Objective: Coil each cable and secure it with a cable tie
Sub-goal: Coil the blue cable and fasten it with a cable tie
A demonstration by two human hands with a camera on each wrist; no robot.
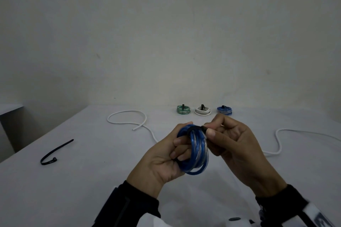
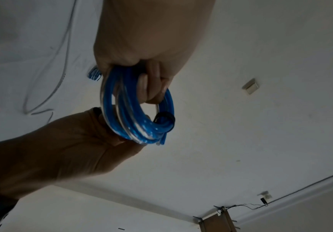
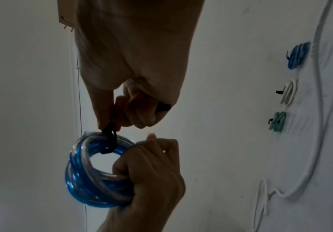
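A coiled blue cable (image 1: 198, 151) (image 2: 122, 109) (image 3: 86, 175) hangs above the table's middle, and my left hand (image 1: 171, 153) (image 3: 151, 175) grips its left side with fingers curled through the loop. A black cable tie (image 1: 195, 128) (image 2: 166, 117) (image 3: 111, 141) wraps the top of the coil. My right hand (image 1: 227, 140) (image 3: 129, 109) pinches the tie's head and tail at the coil's upper right. A second black cable tie (image 1: 55, 152) lies loose at the table's left.
Three tied coils stand at the table's back: green (image 1: 183, 109), white (image 1: 202, 110) and blue (image 1: 224, 110). A loose white cable (image 1: 129, 119) snakes across the white table (image 1: 83, 180) behind my hands to the right edge (image 1: 304, 132). A wall rises behind.
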